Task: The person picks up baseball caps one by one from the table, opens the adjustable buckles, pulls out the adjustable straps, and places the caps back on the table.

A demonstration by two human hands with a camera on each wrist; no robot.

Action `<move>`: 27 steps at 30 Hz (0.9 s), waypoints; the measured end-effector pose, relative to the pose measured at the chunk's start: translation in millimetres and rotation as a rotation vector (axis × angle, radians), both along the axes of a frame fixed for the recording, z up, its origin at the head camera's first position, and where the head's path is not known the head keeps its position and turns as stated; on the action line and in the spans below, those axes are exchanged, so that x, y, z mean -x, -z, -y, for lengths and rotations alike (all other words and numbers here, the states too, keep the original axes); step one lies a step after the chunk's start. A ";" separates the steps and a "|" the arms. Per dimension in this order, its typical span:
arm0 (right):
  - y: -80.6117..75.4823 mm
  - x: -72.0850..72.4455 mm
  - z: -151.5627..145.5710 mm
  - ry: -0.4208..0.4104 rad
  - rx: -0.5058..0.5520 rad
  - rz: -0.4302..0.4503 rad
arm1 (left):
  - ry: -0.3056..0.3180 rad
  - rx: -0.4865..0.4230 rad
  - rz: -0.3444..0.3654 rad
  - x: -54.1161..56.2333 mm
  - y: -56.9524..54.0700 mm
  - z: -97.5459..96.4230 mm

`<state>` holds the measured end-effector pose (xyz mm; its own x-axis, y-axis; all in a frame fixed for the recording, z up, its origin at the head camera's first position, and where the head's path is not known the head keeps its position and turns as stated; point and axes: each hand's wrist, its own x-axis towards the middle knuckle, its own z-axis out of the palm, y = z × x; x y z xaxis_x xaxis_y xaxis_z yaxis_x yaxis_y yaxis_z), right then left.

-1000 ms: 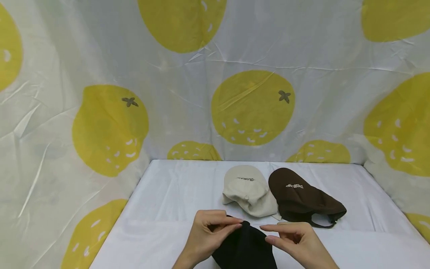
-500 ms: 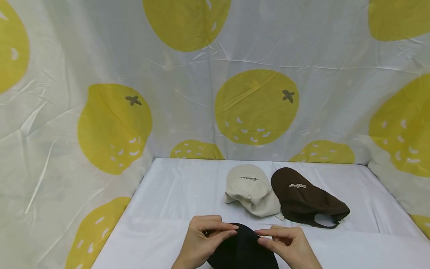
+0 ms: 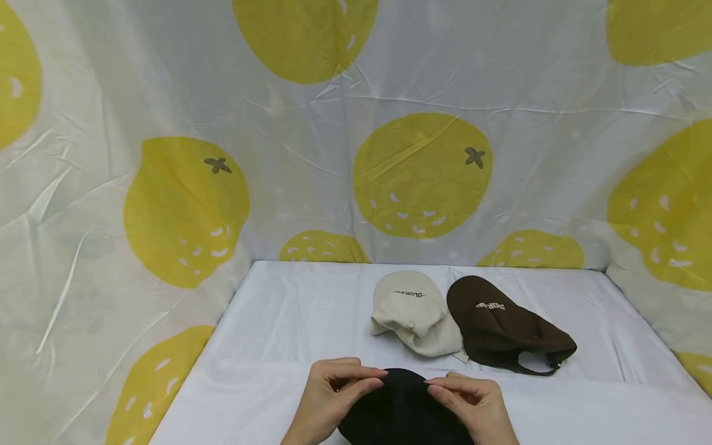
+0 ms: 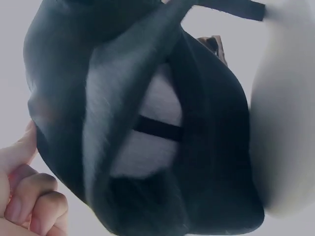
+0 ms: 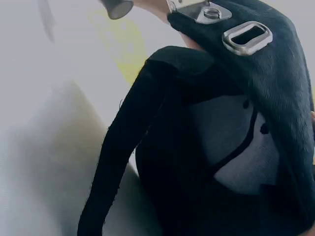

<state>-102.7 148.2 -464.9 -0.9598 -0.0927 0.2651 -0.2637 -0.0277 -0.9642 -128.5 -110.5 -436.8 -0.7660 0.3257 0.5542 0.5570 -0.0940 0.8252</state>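
Note:
A black baseball cap [image 3: 403, 408] is at the bottom of the head view, its rounded edge facing away from me. My left hand [image 3: 336, 395] pinches the left part of that edge between thumb and forefinger. On the right part, my right hand [image 3: 473, 405] pinches it the same way. Seen from below in the left wrist view, the cap [image 4: 211, 162] shows its pale grey lining and a dark band crossing it. A loose black strap [image 5: 120, 142] hangs down in the right wrist view, near a metal eyelet [image 5: 248, 38] and a metal clasp [image 5: 211, 13].
Behind the hands, a beige cap [image 3: 414, 315] with dark lettering lies on the white cloth-covered table [image 3: 289, 315]. Close on its right is a brown cap [image 3: 500, 327] with pale lettering. A lemon-print curtain [image 3: 311, 154] encloses the back and sides.
The right hand, earlier apart from the black cap with its fingers spread, has come in and now pinches its edge. The cap's top has gone from narrow and peaked to broad and rounded.

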 end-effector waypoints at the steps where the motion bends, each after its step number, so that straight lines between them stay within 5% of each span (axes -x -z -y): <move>1: 1.0 0.5 0.0 -0.003 0.009 -0.011 | 0.004 -0.004 0.011 0.0 2.1 1.4; 11: 0.4 7.1 0.7 -0.062 0.011 0.001 | 0.009 -0.059 0.016 1.6 8.1 6.7; 21: -12.6 24.3 18.4 -0.126 0.098 0.077 | -0.185 -0.028 0.052 2.5 -6.4 14.5; 27: -27.9 48.6 33.9 -0.143 0.076 0.033 | -0.302 0.003 0.053 10.4 -23.5 26.8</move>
<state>-151.3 114.3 -437.0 -0.9465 -0.2099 0.2451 -0.2199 -0.1361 -0.9660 -138.9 -137.3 -413.3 -0.8562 0.0806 0.5103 0.5156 0.0715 0.8538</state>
